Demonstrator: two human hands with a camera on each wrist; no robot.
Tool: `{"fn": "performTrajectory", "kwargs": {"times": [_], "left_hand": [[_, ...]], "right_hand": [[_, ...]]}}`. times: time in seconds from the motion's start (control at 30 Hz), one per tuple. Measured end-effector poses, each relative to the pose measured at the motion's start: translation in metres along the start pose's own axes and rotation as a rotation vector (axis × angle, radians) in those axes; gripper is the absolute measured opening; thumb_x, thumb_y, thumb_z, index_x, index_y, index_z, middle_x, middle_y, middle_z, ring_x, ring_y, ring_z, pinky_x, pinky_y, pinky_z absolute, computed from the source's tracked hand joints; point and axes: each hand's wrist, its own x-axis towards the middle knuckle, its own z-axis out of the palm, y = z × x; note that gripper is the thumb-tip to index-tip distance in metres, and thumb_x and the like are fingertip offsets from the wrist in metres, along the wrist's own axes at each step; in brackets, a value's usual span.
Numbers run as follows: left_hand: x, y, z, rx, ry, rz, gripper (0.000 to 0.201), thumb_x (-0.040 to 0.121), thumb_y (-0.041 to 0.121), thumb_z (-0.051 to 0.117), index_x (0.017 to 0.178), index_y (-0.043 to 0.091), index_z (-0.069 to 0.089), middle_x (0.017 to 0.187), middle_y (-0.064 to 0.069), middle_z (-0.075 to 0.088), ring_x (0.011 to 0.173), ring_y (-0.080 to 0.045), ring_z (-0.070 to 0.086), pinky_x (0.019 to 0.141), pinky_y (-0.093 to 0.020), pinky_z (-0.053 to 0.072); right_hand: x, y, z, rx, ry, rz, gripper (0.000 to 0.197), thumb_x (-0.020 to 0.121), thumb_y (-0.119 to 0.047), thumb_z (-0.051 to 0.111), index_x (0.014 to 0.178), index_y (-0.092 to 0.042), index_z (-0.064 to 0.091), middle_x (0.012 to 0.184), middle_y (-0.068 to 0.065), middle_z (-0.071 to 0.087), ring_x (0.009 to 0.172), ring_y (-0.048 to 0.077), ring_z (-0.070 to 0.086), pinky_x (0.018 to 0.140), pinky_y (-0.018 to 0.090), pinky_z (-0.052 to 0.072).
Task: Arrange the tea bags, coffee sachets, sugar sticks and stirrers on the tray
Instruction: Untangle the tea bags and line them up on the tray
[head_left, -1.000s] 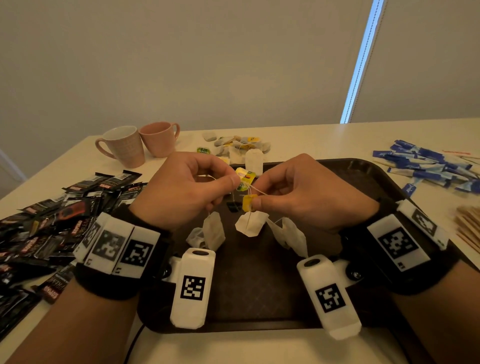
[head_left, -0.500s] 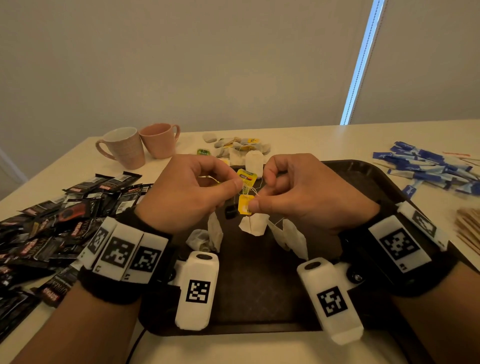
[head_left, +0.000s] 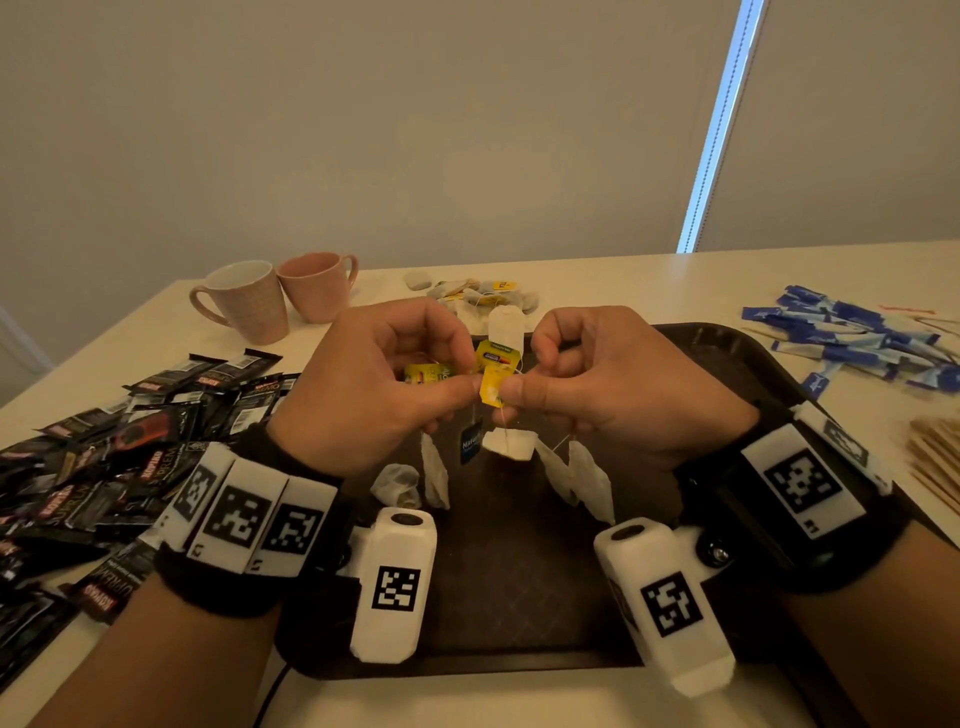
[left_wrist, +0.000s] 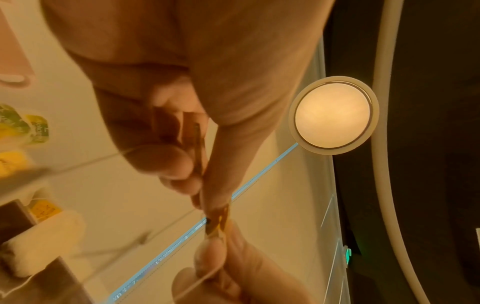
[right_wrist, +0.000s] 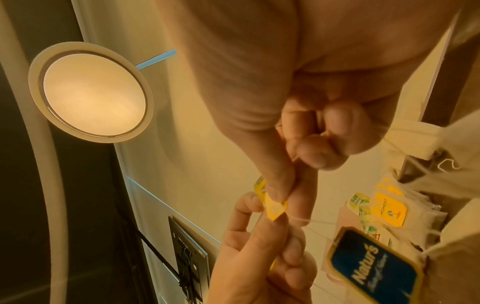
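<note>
Both hands raised over a dark brown tray (head_left: 727, 358) with a faintly pebbled floor and a raised rim. Left hand (head_left: 374, 384) curled, thumb and forefinger pinching one edge of a small yellow paper tag (head_left: 492, 387); right hand (head_left: 613, 384) curled likewise, thumb and forefinger pinching the opposite edge of the same tag, fingertips of the two hands almost touching. Seen from the right wrist as a creased yellow tag corner (right_wrist: 272, 207) nipped between thumb pads, thin white threads trailing off it.

Below the hands, a tangle of tea bags (head_left: 511, 444): soft, crumpled white paper pouches dangling on fine strings above the tray, with a dark blue rounded tag (head_left: 471, 441) hanging among them. One more flat rectangular bag (head_left: 505, 325) standing up behind the fingers, a second yellow tag (head_left: 498, 353) in front of it.

Further tea bags heaped loosely (head_left: 483, 293) on the pale table (head_left: 597, 280) beyond the tray. To the left, glossy black coffee sachets (head_left: 130, 447) in a sprawling pile. To the right, slim blue-and-white sugar sticks (head_left: 852, 338) scattered, and thin wooden stirrers (head_left: 935, 457) at the edge. Two pink tapered ceramic mugs (head_left: 275, 296) side by side at the far left.
</note>
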Motion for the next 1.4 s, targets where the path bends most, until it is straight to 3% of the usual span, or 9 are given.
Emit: {"fn": "performTrajectory", "kwargs": {"times": [0.17, 0.23, 0.5, 0.67, 0.8, 0.93, 1.1, 1.23, 1.4], "left_hand": [[0.001, 0.000, 0.000, 0.021, -0.036, 0.068, 0.015, 0.079, 0.026, 0.077, 0.091, 0.024, 0.067, 0.088, 0.001, 0.067, 0.059, -0.017, 0.065, 0.050, -0.025, 0.054], [0.001, -0.002, 0.000, 0.012, -0.042, 0.080, 0.013, 0.082, 0.020, 0.077, 0.093, 0.026, 0.073, 0.085, 0.000, 0.068, 0.058, -0.018, 0.065, 0.049, -0.025, 0.052], [0.001, -0.001, 0.000, 0.061, -0.012, 0.081, 0.008, 0.081, 0.018, 0.072, 0.088, 0.017, 0.075, 0.077, 0.001, 0.071, 0.056, -0.020, 0.066, 0.050, -0.027, 0.055], [0.001, -0.003, -0.002, 0.053, -0.006, 0.010, 0.013, 0.081, 0.005, 0.074, 0.086, 0.017, 0.075, 0.068, 0.000, 0.071, 0.052, -0.018, 0.065, 0.050, -0.025, 0.055], [0.000, -0.002, -0.003, 0.000, -0.018, -0.032, 0.011, 0.080, 0.002, 0.074, 0.084, 0.013, 0.074, 0.068, 0.005, 0.071, 0.052, -0.011, 0.063, 0.050, -0.020, 0.053], [-0.001, 0.001, -0.005, -0.046, -0.046, -0.088, 0.014, 0.072, 0.016, 0.075, 0.085, 0.012, 0.071, 0.072, 0.006, 0.071, 0.052, -0.010, 0.062, 0.048, -0.020, 0.051], [-0.001, 0.001, -0.004, -0.097, -0.032, -0.150, 0.020, 0.066, 0.025, 0.075, 0.083, 0.014, 0.071, 0.077, -0.001, 0.071, 0.054, -0.015, 0.061, 0.047, -0.023, 0.050], [-0.001, 0.002, 0.000, -0.117, -0.072, -0.178, 0.009, 0.079, 0.008, 0.075, 0.084, 0.013, 0.070, 0.078, -0.010, 0.068, 0.054, -0.019, 0.061, 0.047, -0.024, 0.048], [-0.001, -0.001, 0.001, -0.126, -0.089, -0.189, 0.022, 0.081, -0.001, 0.072, 0.079, 0.021, 0.072, 0.073, -0.006, 0.065, 0.053, -0.018, 0.060, 0.046, -0.023, 0.047]], "right_hand": [[0.000, -0.001, -0.001, 0.066, -0.007, 0.047, 0.021, 0.087, -0.004, 0.068, 0.090, -0.005, 0.047, 0.062, 0.008, 0.072, 0.044, 0.005, 0.061, 0.041, 0.014, 0.040], [0.000, -0.001, -0.001, 0.074, -0.013, 0.055, 0.021, 0.088, -0.005, 0.068, 0.090, -0.005, 0.047, 0.056, 0.001, 0.069, 0.043, 0.004, 0.059, 0.041, 0.014, 0.039], [0.001, -0.001, -0.001, 0.166, -0.026, 0.085, 0.022, 0.087, -0.005, 0.067, 0.100, -0.004, 0.049, 0.070, 0.013, 0.071, 0.042, 0.005, 0.056, 0.042, 0.018, 0.036], [0.002, 0.002, -0.003, 0.166, -0.104, 0.096, 0.037, 0.073, -0.006, 0.077, 0.100, -0.008, 0.051, 0.082, 0.021, 0.070, 0.046, 0.008, 0.056, 0.044, 0.020, 0.037], [0.006, 0.007, -0.005, 0.118, -0.069, 0.081, 0.032, 0.076, -0.004, 0.076, 0.099, -0.007, 0.054, 0.076, 0.013, 0.071, 0.049, 0.011, 0.056, 0.043, 0.019, 0.039], [0.008, 0.011, -0.006, 0.013, -0.051, 0.060, 0.031, 0.080, -0.005, 0.077, 0.103, -0.007, 0.056, 0.077, 0.011, 0.072, 0.054, 0.013, 0.056, 0.047, 0.022, 0.044], [0.006, 0.009, -0.004, -0.142, -0.071, -0.018, 0.044, 0.070, -0.026, 0.084, 0.106, -0.015, 0.062, 0.094, 0.009, 0.071, 0.062, 0.008, 0.064, 0.057, 0.026, 0.056], [0.005, 0.009, -0.002, -0.225, -0.009, -0.140, 0.046, 0.066, -0.031, 0.087, 0.100, -0.013, 0.063, 0.096, 0.014, 0.067, 0.060, 0.005, 0.059, 0.051, 0.023, 0.052], [0.007, 0.008, -0.003, -0.299, 0.035, -0.237, 0.041, 0.069, -0.027, 0.088, 0.101, -0.017, 0.065, 0.094, 0.000, 0.061, 0.064, 0.007, 0.059, 0.060, 0.028, 0.056]]}}
